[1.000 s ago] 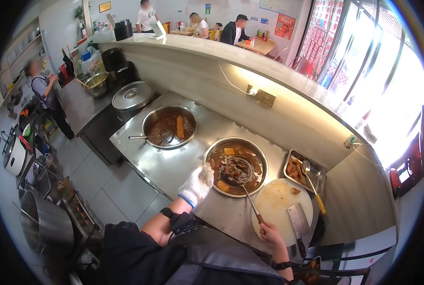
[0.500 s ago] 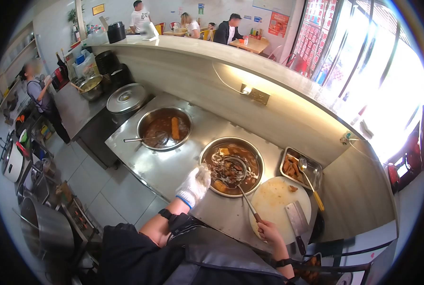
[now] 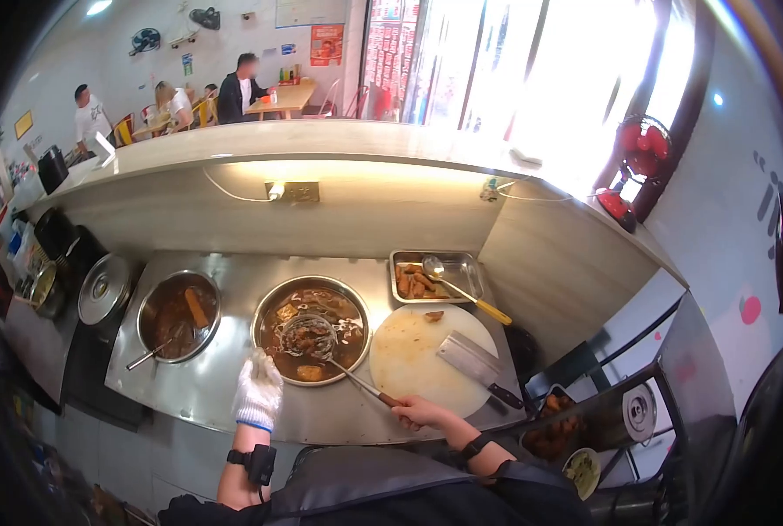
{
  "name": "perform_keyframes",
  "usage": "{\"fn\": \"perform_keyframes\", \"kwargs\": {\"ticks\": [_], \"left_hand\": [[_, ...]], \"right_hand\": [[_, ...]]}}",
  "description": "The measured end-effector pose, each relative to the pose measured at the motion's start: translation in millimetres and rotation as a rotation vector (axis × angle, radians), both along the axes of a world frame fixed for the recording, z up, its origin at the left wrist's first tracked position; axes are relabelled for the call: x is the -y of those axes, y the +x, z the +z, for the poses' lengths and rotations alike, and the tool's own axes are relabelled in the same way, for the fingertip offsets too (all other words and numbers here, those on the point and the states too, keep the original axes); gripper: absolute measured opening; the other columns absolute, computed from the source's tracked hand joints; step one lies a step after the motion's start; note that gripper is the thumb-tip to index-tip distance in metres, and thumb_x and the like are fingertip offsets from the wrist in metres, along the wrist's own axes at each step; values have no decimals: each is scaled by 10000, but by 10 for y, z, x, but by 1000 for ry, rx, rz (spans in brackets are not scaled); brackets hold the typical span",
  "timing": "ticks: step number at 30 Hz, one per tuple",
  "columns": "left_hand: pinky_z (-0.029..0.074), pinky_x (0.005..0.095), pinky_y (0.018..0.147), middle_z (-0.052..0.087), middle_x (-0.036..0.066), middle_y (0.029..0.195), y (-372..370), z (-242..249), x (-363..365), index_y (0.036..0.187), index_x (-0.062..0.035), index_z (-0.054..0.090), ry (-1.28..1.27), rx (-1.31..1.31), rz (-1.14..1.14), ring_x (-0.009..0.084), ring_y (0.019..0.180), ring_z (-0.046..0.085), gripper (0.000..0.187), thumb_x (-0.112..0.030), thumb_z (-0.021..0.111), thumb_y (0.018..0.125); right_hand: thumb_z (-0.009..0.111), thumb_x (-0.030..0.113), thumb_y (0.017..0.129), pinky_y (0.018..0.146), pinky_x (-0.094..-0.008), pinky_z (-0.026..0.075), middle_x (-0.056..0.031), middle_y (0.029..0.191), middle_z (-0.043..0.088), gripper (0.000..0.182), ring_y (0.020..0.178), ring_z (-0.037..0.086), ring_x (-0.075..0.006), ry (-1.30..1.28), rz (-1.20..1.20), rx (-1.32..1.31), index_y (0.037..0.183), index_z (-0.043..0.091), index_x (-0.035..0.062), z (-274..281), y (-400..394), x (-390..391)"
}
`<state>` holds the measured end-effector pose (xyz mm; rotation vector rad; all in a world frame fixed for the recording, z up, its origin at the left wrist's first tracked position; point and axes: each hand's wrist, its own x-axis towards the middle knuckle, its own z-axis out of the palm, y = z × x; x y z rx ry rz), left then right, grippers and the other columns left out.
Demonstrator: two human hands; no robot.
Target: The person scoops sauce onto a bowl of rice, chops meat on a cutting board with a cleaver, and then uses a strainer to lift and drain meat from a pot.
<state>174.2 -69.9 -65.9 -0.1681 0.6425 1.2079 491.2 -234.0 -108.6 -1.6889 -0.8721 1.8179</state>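
Note:
My right hand [image 3: 419, 412] is closed round the brown handle of a wire skimmer [image 3: 356, 377]. The skimmer's basket holds dark brown pieces of food at the surface of a steel pot [image 3: 367, 307] of brown broth. Yellowish chunks float around it. My left hand [image 3: 258, 386], in a white knit glove, is beside the pot's near left rim with its fingers loosely extended and nothing visible in them. To the right, a cleaver [image 3: 470, 358] lies on a round white cutting board [image 3: 391, 368], with a small brown piece [image 3: 434, 316] near the board's far edge.
Left stands a second broth pot [image 3: 216, 307] with a ladle-like tool and a long brown piece, then a lidded pot [image 3: 105, 289]. A metal tray [image 3: 466, 272] with brown pieces and a yellow-handled spoon [image 3: 470, 294] is behind the board. Beyond the counter ledge [image 3: 339, 140] people sit.
My view has swung to the right. The skimmer's basket shows more clearly now, full of dark pieces and nearer the pot's left side. My left hand's fingers look straighter.

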Motion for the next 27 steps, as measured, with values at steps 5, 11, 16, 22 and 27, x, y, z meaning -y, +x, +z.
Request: {"fn": "perform_keyframes", "kwargs": {"ticks": [5, 11, 16, 22, 27], "left_hand": [[555, 284, 675, 633, -27, 1113, 14, 99, 4, 1155, -95, 594, 19, -6, 16, 128, 888, 629, 285, -294, 509, 970], [570, 276, 697, 633, -12, 1103, -5, 20, -10, 1164, -79, 588, 45, -12, 32, 132, 897, 624, 295, -286, 514, 967], [577, 270, 690, 633, -5, 1091, -21, -3, -28, 1171, -67, 583, 74, -10, 19, 132, 901, 619, 301, -277, 512, 968], [576, 275, 689, 641, -13, 1076, -20, 5, -20, 1147, -74, 599, 48, -4, 36, 127, 881, 624, 285, -276, 509, 969], [571, 284, 680, 659, -19, 1051, -15, 15, -9, 1127, -89, 620, 47, -5, 15, 130, 850, 634, 285, -293, 490, 976]], "right_hand": [[565, 250, 916, 398, -265, 345, -3, 634, 495, 190, 468, 441, -102, 56, 7, 75, 888, 602, 66, -227, 109, -21], [584, 236, 905, 380, -272, 316, 1, 621, 481, 199, 448, 411, -104, 138, -34, 163, 912, 616, 39, -183, -75, -15], [593, 223, 902, 379, -255, 294, 14, 620, 466, 203, 449, 391, -84, 65, -27, 127, 968, 625, 33, -62, 8, -2], [597, 222, 898, 384, -244, 300, 19, 624, 465, 202, 453, 393, -78, 82, -27, 137, 966, 622, 33, -61, -47, -32], [600, 234, 898, 401, -248, 341, 10, 634, 478, 204, 477, 436, -90, 50, -19, 102, 960, 628, 42, -134, -14, -17]]}}
